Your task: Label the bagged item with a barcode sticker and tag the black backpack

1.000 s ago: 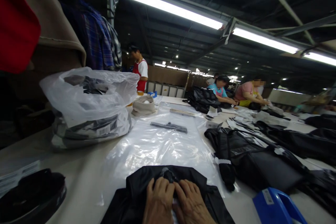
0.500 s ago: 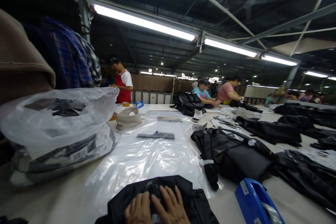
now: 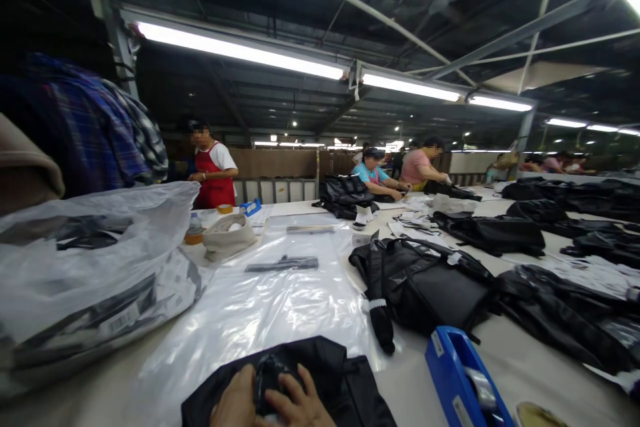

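A black bag (image 3: 320,367) lies at the bottom middle, its lower part cut off by the frame. My left hand (image 3: 236,399) is on its left side, fingers bent and pressed together against a dark glossy piece (image 3: 267,373) of the bag. From the other side my right hand (image 3: 299,401) curls its fingers over the same piece, somewhat apart. Both thumbs are partly hidden. Under and beyond the bag is a stack of clear plastic bags (image 3: 280,300) with a dark printed label. A black backpack (image 3: 425,283) rests to the right of the stack.
A blue tape dispenser (image 3: 445,373) stands right of my hands. At the left is a large translucent plastic sack (image 3: 100,267) holding packaged items. A beige cloth pouch (image 3: 227,237) sits behind it. More black bags (image 3: 565,307) cover the right side. Several people work across the table.
The view has turned to the right, so things appear farther left. My hands remain on the black bag, and the right fingers have bent more over its glossy piece.
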`<control>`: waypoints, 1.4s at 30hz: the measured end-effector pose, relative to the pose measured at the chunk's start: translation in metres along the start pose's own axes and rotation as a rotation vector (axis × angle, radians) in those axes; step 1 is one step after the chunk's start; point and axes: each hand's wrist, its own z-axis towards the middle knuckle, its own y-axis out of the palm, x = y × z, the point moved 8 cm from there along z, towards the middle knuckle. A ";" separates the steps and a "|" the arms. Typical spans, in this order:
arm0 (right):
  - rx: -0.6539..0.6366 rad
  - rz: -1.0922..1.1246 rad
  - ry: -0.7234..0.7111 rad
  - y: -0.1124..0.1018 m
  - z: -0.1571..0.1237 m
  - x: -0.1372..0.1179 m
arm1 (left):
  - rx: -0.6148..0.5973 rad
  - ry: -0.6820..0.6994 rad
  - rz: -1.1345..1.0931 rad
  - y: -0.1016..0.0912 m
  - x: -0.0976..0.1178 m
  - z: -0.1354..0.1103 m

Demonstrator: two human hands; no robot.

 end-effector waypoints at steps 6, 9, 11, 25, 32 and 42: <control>-0.380 0.291 0.021 -0.043 0.010 -0.001 | 0.194 0.011 0.127 -0.057 0.056 0.024; -0.392 0.291 0.005 -0.044 0.013 -0.001 | 0.215 0.046 0.152 -0.036 0.064 0.044; -0.337 0.248 -0.011 -0.042 0.016 -0.001 | 0.180 0.051 0.166 -0.013 0.060 0.051; -0.158 0.773 0.427 -0.057 0.026 0.058 | 0.046 0.204 0.148 0.029 0.051 0.058; -0.370 0.620 0.595 0.013 0.041 0.155 | 0.175 0.161 0.080 0.018 0.053 0.052; -0.811 0.560 0.326 0.091 0.048 0.144 | 0.185 0.198 0.027 0.026 0.055 0.055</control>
